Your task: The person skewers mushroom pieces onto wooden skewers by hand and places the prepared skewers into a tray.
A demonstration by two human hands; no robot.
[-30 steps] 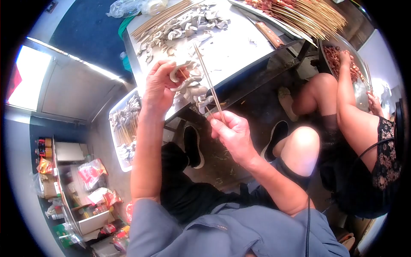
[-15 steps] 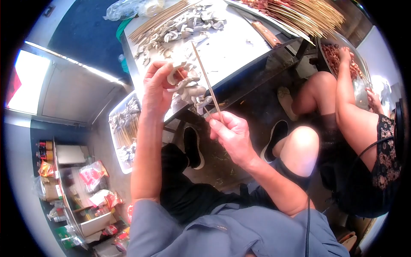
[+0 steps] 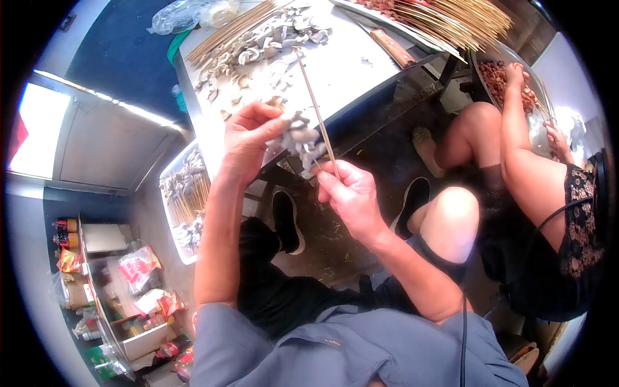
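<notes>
Pale grey, mushroom-like pieces [image 3: 302, 140] sit bunched on a thin stick in front of the person, in the air between the two hands and beside the near edge of the counter [image 3: 361, 84]. The right hand [image 3: 351, 193] has its grip pressed together, thumb against fingers, pinching the lower end of that stick along with a longer bare stick [image 3: 316, 106], which slants up past the pieces. The left hand [image 3: 248, 138] is at the upper end of the bunch, thumb and fingers brought close together at the topmost piece; whether they squeeze it is hard to tell.

On the counter, loose pieces [image 3: 261, 42] of the same kind lie scattered, with a row of bare sticks [image 3: 225, 35] behind them and a clear plastic bag [image 3: 193, 16] at the far left corner. A knife with a wooden handle [image 3: 393, 48] lies near the right side, next to a tray heaped with meat skewers [image 3: 445, 22].

Lower, left of the counter, a white tray [image 3: 166, 209] holds filled skewers [image 3: 187, 193]. To the right, another person's hand [image 3: 516, 76] reaches into a metal bowl [image 3: 476, 71] of reddish meat chunks [image 3: 495, 79]. Packets and bottles crowd a shelf at lower left.
</notes>
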